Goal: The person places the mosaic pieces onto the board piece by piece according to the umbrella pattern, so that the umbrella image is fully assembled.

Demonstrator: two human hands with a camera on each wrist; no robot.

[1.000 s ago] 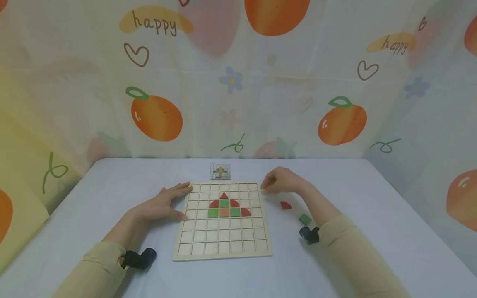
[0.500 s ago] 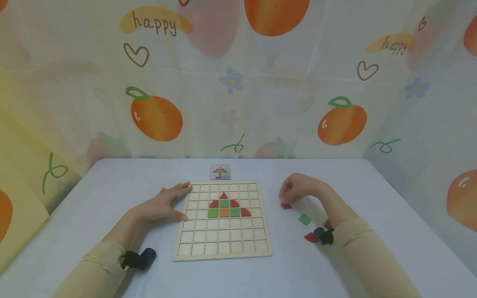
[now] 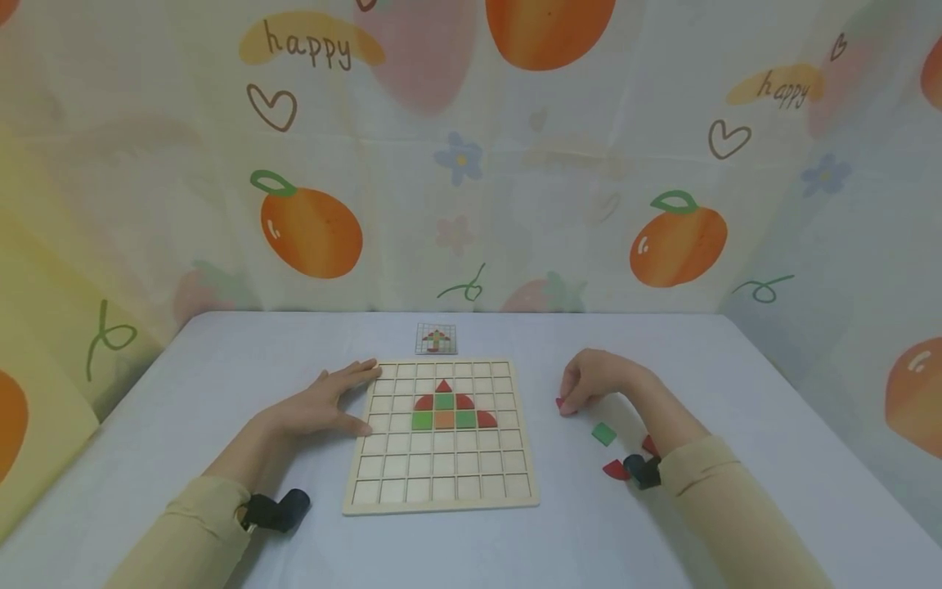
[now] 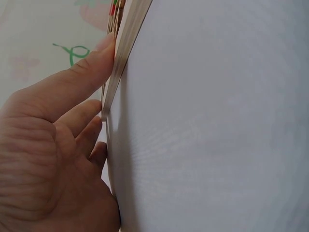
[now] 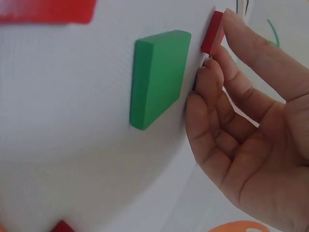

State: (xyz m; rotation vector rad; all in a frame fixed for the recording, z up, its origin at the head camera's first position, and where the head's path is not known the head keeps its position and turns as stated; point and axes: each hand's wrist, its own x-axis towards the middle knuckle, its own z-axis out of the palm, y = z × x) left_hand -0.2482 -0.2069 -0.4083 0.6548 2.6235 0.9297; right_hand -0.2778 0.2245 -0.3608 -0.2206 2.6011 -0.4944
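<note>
Spread along the left rim of the wooden grid board (image 3: 440,488), my left hand (image 3: 320,402) touches it with extended thumb and fingers. In the left wrist view the thumb (image 4: 82,79) lies against the board's edge. To the right of the board, my right hand (image 3: 602,378) pinches a red quarter-circle block (image 5: 213,33) between thumb and fingers, low at the white tabletop. Near that hand lies a green square block (image 3: 604,433). Set in the board are a red triangle (image 3: 443,386), an orange square (image 3: 445,420), several green squares and red quarter-circles.
Two more red pieces lie near the right wrist: a quarter-circle (image 3: 615,469) and one partly hidden by the forearm (image 3: 649,445). Behind the board is a small card (image 3: 437,339) with a coloured grid pattern. A fruit-print curtain (image 3: 471,204) hangs behind the table.
My right hand has moved right, from beside the board's upper right corner to the red quarter-circle block, and now pinches it. The left hand has stayed in place.
</note>
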